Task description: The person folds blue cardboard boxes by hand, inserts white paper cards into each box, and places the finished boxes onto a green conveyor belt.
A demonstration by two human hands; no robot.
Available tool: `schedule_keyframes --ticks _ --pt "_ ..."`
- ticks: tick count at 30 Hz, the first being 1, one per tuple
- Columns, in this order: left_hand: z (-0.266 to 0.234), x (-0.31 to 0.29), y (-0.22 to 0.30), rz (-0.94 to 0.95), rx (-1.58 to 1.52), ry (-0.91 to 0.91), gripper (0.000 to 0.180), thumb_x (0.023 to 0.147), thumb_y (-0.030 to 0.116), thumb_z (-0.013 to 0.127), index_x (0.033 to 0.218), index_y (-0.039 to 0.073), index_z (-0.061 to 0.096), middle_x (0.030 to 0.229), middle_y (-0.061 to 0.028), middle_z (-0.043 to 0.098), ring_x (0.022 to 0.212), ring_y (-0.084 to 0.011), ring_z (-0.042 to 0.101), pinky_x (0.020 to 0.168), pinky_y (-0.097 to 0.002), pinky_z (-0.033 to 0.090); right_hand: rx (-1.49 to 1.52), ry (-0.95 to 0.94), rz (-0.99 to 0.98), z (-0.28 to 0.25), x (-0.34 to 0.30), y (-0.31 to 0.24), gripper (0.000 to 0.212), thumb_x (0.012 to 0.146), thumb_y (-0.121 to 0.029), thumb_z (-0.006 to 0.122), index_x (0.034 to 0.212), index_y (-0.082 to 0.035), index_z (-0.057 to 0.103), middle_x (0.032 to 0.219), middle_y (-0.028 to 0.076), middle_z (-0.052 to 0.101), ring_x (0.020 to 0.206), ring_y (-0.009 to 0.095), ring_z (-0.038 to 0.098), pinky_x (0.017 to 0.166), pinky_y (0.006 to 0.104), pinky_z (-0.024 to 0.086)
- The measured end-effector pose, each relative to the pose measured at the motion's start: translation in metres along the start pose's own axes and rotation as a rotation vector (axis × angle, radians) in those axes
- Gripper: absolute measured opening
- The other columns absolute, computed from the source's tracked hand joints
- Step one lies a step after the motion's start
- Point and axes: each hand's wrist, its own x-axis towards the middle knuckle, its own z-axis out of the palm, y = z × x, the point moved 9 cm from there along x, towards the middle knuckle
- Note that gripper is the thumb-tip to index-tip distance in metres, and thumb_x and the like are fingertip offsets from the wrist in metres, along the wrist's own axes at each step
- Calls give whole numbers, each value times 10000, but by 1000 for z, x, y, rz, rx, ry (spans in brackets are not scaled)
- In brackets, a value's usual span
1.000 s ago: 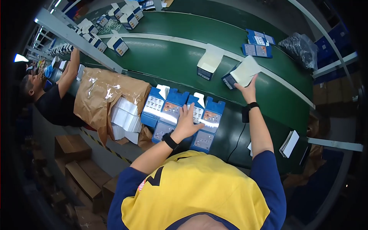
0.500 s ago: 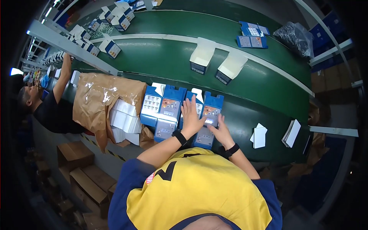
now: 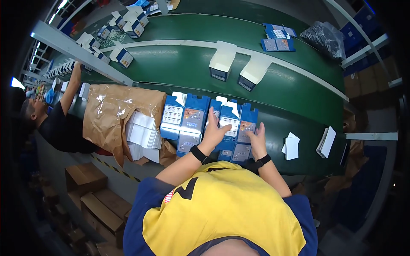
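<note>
A flattened blue carton (image 3: 230,126) with white and silver-grey printed panels is between my hands, close in front of my body. On its left side my left hand (image 3: 215,133) grips it, thumb across the printed face. My right hand (image 3: 258,142) holds its right edge, thumb on the front and fingers beyond the edge. More flat blue card shows beneath it, partly hidden by the hands. Just left lies another flat blue carton (image 3: 193,118) of the same kind, probably a pile.
A torn brown paper bundle (image 3: 121,100) of white folded card stands at left. White cards (image 3: 292,147) lie at right. Two open boxes (image 3: 223,64) stand on the green conveyor (image 3: 175,59). A co-worker (image 3: 55,119) reaches over the line at far left. Empty brown cartons (image 3: 100,205) sit below.
The carton under my hands has shifted right and lifted, uncovering blue card beneath. My right hand has moved right and closed on its edge; my left hand, flat before, now grips it.
</note>
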Motion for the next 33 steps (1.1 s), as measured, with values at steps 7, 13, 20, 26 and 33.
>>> schedule_keyframes --ticks 7,13,20,26,33 --pt "6 -14 19 202 363 -62 996 733 144 715 1417 30 0 1280 -242 406 1103 -275 500 891 -345 423 42 -72 50 7 -17 -17 777 805 -13 559 1416 11 80 1403 235 303 1286 253 342 1007 310 331" --pt "-43 -8 54 152 28 297 866 761 165 702 1401 22 136 1092 -121 552 900 -193 568 778 -310 464 228 -298 -139 44 -66 -95 685 831 -25 583 1397 -2 197 1313 150 444 1164 202 470 978 307 367" --pt "3 -9 52 -72 -211 -249 658 831 156 638 1365 9 283 1280 -121 405 1043 -169 489 876 -286 418 32 -577 -231 55 -91 -89 711 801 -128 675 1375 -28 267 1267 91 489 1116 180 496 929 305 413" --pt "44 -59 82 -18 -343 -478 905 780 287 701 1426 25 125 1361 -133 338 1204 -213 381 1003 -311 305 254 -462 -416 42 -85 -131 1155 625 -301 837 1441 -78 51 1329 155 385 1163 228 449 973 332 367" --pt "66 -76 88 286 18 -678 1142 644 334 808 1431 29 40 1434 -158 214 1321 -238 240 1064 -343 229 247 -272 -608 26 -86 -165 1347 496 -380 886 1439 -73 -24 1367 174 317 1228 251 386 1010 353 325"
